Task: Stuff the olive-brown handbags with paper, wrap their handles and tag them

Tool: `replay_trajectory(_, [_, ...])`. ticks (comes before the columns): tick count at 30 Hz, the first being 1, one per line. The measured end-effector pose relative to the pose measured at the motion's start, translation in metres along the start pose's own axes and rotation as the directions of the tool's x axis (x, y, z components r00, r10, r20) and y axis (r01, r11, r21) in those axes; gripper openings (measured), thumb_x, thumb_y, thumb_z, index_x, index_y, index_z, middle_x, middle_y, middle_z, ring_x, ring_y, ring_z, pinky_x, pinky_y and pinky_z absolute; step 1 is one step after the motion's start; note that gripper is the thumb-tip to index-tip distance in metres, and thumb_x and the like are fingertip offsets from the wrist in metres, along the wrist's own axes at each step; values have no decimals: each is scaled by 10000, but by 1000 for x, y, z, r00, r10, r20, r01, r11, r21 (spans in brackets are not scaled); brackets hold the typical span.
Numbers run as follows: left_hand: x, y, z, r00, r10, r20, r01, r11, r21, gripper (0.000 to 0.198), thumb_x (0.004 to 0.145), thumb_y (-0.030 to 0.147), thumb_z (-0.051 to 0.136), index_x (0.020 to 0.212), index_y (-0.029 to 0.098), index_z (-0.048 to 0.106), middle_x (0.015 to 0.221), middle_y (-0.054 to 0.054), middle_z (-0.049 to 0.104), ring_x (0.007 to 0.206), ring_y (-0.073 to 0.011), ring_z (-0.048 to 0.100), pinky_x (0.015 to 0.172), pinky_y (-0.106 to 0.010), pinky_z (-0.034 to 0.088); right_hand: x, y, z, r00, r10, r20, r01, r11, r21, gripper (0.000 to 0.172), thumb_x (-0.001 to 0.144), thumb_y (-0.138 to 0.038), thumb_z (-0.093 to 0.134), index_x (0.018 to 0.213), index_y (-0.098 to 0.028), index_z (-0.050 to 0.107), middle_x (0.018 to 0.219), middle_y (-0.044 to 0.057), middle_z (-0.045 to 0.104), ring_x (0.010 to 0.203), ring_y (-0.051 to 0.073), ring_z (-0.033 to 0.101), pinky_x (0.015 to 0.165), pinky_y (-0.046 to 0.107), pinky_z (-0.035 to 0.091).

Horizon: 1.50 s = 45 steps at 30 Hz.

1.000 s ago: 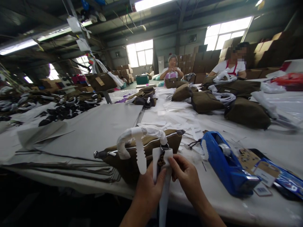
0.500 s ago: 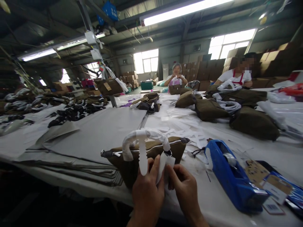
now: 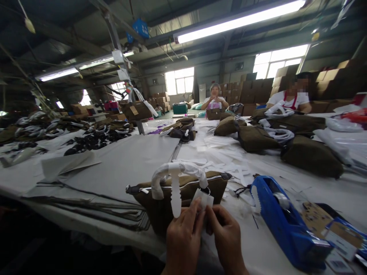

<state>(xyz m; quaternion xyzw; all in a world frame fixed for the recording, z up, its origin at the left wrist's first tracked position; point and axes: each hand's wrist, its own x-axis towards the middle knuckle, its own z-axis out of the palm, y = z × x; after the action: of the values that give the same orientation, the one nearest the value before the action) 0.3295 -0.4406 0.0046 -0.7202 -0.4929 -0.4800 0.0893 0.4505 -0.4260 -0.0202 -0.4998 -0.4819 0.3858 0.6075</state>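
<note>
An olive-brown handbag (image 3: 156,210) with a silver zip stands upright in front of me. White wrapping covers its arched handle (image 3: 187,168), and a white notched strip (image 3: 176,194) hangs down from the handle. My left hand (image 3: 183,235) is closed, its fingers pinching a small white wrapping piece (image 3: 204,198) just below the metal ring at the handle's right end. From the other side my right hand (image 3: 226,233) pinches that same piece between thumb and forefinger. The fingertips partly hide what lies under the wrapping.
A blue tape dispenser (image 3: 282,217) stands at my right, beside cardboard tags (image 3: 318,217). Several olive bags (image 3: 258,138) lie farther back. Grey sheets (image 3: 114,214) are stacked on the left. Two co-workers (image 3: 215,103) are across the table.
The white piece, upright and longer before, now looks folded over beneath the ring, with both hands closer together on it. The whole view has shifted slightly.
</note>
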Motion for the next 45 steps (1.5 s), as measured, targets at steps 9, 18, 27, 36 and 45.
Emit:
replay_trajectory(9, [-13,2,4,997,64,-35,-70,971,-230,445,946,122,592,1369,260,609,1137,-55,769,961,-211,749,859,-285,617,3,-8,-3,999,29,36,-26,996,-80,435,822,-620,670,754,-190,665,632,15,577,590,163,516,545,260,426])
replay_trajectory(18, [-5,-12,-19,787,-481,386,617,619,-487,368,908,503,633,1099,209,745,1114,-110,761,967,-263,737,788,-288,606,9,-5,-21,974,145,174,-172,974,151,403,849,-549,702,750,-159,683,593,-22,484,561,107,420,532,233,353])
replay_trajectory(27, [-4,3,6,637,-410,653,769,283,-573,470,799,539,734,1052,146,686,978,-103,766,914,-262,713,770,-286,543,5,-11,-14,978,158,138,-185,959,217,357,823,-495,748,761,-145,712,530,-32,509,501,89,440,519,228,369])
replay_trajectory(36, [-9,-7,13,521,-560,645,853,310,-420,653,681,633,769,1125,167,660,1048,-93,772,1043,-321,699,926,-357,520,14,-28,-86,974,-217,-61,181,913,-367,345,917,-409,636,1211,-237,692,1093,66,725,886,204,702,836,347,568])
replay_trajectory(45, [-12,-12,14,489,-577,655,872,312,-376,650,674,628,762,1141,185,669,1102,-87,763,1086,-328,686,993,-376,503,23,-17,-236,937,82,-340,-300,688,-661,576,839,-715,518,869,-217,807,1429,117,585,1388,382,442,1195,552,254])
